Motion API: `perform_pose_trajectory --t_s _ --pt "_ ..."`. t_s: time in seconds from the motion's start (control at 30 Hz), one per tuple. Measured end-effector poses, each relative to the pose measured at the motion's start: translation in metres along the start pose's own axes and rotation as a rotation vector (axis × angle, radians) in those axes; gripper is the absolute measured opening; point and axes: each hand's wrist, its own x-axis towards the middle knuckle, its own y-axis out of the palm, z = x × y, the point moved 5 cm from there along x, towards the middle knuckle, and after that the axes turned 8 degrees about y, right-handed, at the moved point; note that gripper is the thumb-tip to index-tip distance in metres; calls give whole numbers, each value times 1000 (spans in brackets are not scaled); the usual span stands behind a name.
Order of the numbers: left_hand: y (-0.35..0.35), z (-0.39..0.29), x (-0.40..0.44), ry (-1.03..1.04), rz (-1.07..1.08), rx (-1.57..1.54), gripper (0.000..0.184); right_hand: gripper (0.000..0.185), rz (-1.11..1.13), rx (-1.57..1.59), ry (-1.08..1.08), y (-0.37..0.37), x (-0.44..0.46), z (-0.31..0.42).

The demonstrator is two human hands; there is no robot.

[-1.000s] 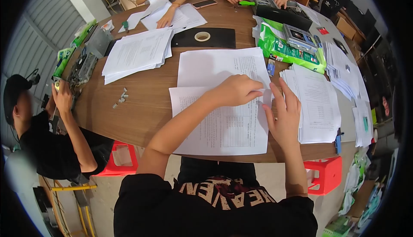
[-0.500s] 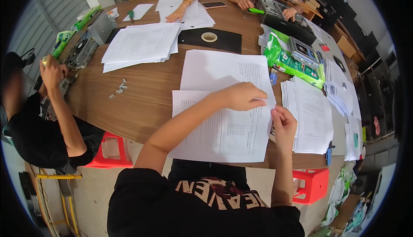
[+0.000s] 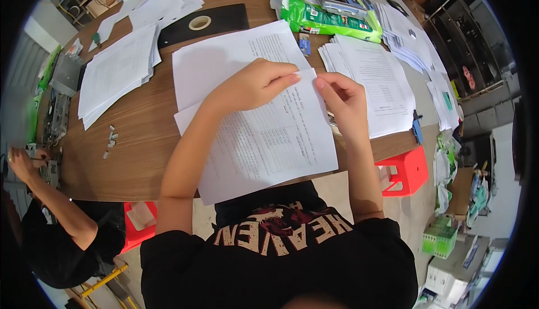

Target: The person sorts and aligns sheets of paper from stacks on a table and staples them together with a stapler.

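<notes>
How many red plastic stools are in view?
2: one stool at lower left, beside the seated co-worker; another stool at right, by the table. More may be hidden.

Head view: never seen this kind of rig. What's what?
No robot here: a person works with two bare hands, filmed by one camera worn on the head, looking forward and down. The arms reaching up from the bottom are the wearer's own.

The left hand and right hand have their fingers at the far right corner of a printed sheet, seemingly pinching it. Another sheet lies just beyond.

Also on the wooden table: a left paper stack, a right paper stack, a tape roll on a dark board, small pale pieces and a green bag.

The hand at far left is someone else's.
</notes>
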Motion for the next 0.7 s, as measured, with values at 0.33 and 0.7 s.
perform_pose_trajectory --t_s 0.33,0.7 --pt "1 -5 0 -15 -14 30 29 14 19 -19 -34 -2 -4 7" --pt "3 -15 -2 41 15 85 20 24 -268 -511 -758 7 -23 27"
